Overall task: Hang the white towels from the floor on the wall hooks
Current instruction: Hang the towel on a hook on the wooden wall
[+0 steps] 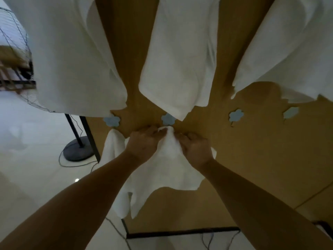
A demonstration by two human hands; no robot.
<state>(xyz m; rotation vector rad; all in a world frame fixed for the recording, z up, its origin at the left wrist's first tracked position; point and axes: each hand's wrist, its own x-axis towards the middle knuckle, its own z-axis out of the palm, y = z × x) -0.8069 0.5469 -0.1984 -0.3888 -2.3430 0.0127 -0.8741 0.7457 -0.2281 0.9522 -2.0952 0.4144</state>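
My fingertips are hidden in the bunched cloth, so I can't see the actual hook under the middle pale blue flower-shaped wall hook plate (168,119). My left hand (144,142) and right hand (195,149) both have their fingers curled into the gathered top of a soft white towel (167,168), pinching it right below that flower against the brown board wall (252,150); the rest of the towel drapes down between my forearms.

Another white towel (114,150) seems to hang from the left blue flower hook (111,121), half behind my left wrist. Two more blue flower hooks (236,115) sit bare to the right. Three large white towels (178,60) hang above, their tops cut off by the frame. At left stands a black floor-stand base (77,150) with a trailing cable on the pale floor (27,168).
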